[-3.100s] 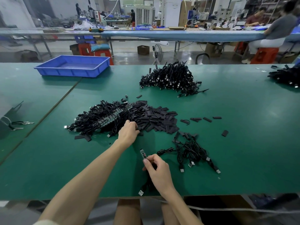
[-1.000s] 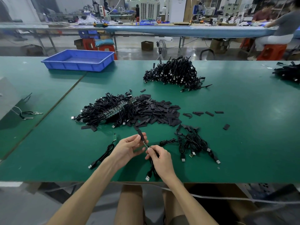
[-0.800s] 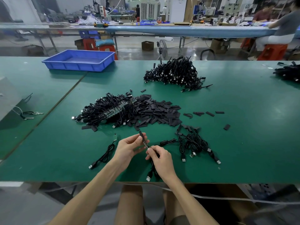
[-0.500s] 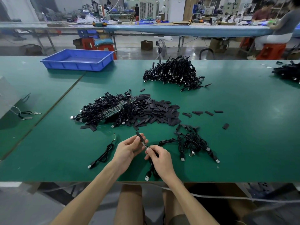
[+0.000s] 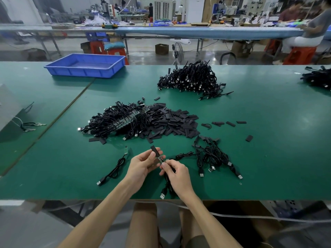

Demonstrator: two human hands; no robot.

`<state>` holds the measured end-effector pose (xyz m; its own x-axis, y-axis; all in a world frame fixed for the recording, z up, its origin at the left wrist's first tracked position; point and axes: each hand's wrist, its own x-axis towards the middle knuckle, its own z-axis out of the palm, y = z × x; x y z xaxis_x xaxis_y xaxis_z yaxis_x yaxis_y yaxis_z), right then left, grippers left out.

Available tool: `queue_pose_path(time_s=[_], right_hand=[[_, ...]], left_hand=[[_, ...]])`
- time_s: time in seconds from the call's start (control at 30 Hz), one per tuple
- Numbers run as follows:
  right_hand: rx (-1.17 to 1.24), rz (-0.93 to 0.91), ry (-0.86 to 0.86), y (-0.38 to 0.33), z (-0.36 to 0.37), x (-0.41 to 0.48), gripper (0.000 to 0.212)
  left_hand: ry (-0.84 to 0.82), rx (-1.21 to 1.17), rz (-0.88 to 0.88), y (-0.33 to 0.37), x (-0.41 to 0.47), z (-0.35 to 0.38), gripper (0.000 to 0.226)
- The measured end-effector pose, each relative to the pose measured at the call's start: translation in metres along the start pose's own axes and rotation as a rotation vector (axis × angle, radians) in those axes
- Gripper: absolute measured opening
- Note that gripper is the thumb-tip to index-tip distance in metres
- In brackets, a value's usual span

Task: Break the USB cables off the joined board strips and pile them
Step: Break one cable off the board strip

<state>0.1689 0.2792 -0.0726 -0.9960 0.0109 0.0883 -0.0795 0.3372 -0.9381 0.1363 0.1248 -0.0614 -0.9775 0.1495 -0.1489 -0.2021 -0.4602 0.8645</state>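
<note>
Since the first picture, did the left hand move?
Yes. The left hand came back from the heap of black sleeves toward the table's near edge; it now pinches a black sleeve beside the right hand, which grips a USB cable.

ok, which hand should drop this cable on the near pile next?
Right, probably. The right hand grips the cable, and the near pile lies on its side; the left hand pinches the black sleeve and sits farther off.

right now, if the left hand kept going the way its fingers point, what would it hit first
Most likely the right hand, whose fingertips pinch the cable's board end just beside the left hand and its black sleeve; depth is unclear.
</note>
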Motion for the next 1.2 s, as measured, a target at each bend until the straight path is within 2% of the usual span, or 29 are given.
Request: queue_pose_path(time_s=[0.17, 0.57, 0.83, 1.2], right_hand=[[0.005, 0.014, 0.001, -0.0001, -0.0005, 0.0003, 0.019], [-0.02, -0.005, -0.002, 0.0009, -0.0021, 0.0003, 0.023], [-0.021, -0.015, -0.028, 0.0006, -0.0035, 0.0015, 0.02], [0.011, -0.006, -0.085, -0.0043, -0.0035, 0.0004, 0.026]], left_hand=[[0.017, 0.029, 0.031, -0.0048, -0.0042, 0.0031, 0.031], [-0.095, 0.194, 0.067, -0.0057, -0.0063, -0.0012, 0.027], [-0.097, 0.233, 0.066, -0.0055, -0.0057, -0.0026, 0.027], [-0.126, 0.187, 0.056, -0.0085, -0.0066, -0.0029, 0.025]])
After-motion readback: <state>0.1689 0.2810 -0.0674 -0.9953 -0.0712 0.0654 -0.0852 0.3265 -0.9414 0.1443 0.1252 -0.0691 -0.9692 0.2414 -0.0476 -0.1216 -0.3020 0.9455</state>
